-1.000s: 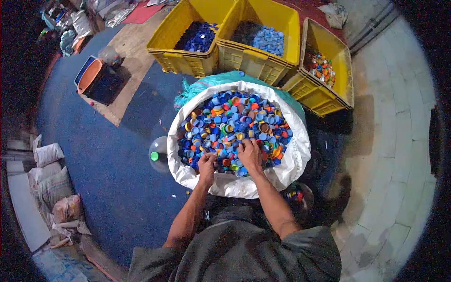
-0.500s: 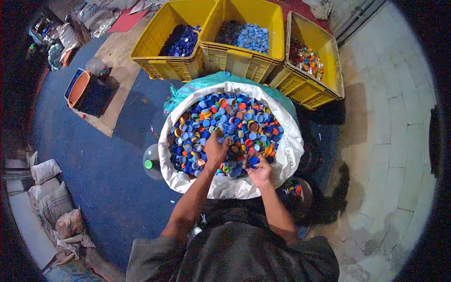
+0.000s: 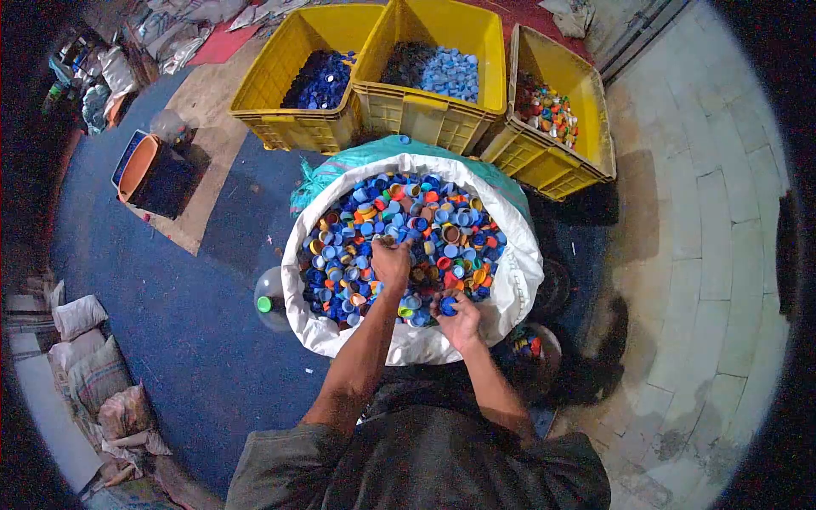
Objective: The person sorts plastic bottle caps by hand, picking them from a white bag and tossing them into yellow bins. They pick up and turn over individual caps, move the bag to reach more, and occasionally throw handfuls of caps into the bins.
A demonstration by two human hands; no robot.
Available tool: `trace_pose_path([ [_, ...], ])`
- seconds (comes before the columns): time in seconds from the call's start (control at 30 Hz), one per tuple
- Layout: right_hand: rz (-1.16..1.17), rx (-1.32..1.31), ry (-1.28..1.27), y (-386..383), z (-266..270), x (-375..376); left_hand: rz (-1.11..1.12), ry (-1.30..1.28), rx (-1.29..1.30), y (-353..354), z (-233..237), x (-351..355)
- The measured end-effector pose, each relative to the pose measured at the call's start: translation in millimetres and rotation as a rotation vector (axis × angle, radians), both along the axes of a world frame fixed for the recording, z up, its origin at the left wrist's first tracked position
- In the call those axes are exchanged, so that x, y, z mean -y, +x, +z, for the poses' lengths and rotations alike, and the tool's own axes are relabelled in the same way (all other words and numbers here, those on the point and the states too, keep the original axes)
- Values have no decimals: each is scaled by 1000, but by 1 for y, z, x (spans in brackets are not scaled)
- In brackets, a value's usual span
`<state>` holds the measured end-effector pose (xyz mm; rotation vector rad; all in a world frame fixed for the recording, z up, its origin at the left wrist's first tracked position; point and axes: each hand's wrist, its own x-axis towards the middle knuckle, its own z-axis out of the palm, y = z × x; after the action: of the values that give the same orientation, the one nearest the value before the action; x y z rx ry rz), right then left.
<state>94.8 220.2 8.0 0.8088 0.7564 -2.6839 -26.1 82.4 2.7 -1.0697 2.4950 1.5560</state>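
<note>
A large white sack [image 3: 297,319] with its rim rolled down stands in front of me, filled with loose plastic bottle caps [image 3: 348,225], mostly blue with some red, orange, yellow, green and brown. My left hand [image 3: 391,263] reaches into the middle of the heap, its fingers curled down among the caps; what they grip is hidden. At the near right side of the sack, my right hand [image 3: 461,321] has its fingers closed around a dark blue bottle cap [image 3: 448,306].
Behind the sack stand three yellow crates: one with dark blue caps [image 3: 246,98], one with light blue caps [image 3: 429,106], one with mixed colours [image 3: 595,166]. A clear bottle with a green cap [image 3: 264,303] lies left of the sack. An orange-brown container [image 3: 138,170] sits farther left.
My left hand has lifted slightly, its fingers drawn together. My right hand has shifted a little left and toward me, still with a dark blue cap. The whole view has shifted slightly.
</note>
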Motion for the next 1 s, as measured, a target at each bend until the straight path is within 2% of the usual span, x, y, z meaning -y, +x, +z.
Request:
trace_pose_path([
  [0.17,-1,27,16,-11,5,8,78,67,-40,-5,-13,-1],
  [0.3,12,40,81,-26,16,11,166,616,-74,-2,-41,8],
  [0.37,9,16,98,-36,18,12,133,874,-74,8,-4,22],
  [0.4,25,-21,107,-41,14,8,88,963,-146,11,-2,29],
  [0.5,50,-44,142,-58,14,6,108,1399,-58,25,14,54],
  [0.57,80,-59,219,-71,9,2,209,1514,-59,34,20,63],
  [0.6,127,-138,286,-79,5,-2,239,1564,-57,39,19,68],
  [0.67,249,-252,792,-98,-3,-3,234,1678,-85,47,10,79],
  [0.73,331,-423,1274,-116,-9,-2,199,1665,-93,56,-3,87],
  [0.87,457,-433,1240,-138,-8,-3,212,1772,-126,69,-29,95],
  [0.93,566,-502,1429,-145,-1,-2,210,1769,-159,72,-14,93],
  [1.0,706,-553,1621,-149,14,2,291,1652,-105,72,0,87],
])
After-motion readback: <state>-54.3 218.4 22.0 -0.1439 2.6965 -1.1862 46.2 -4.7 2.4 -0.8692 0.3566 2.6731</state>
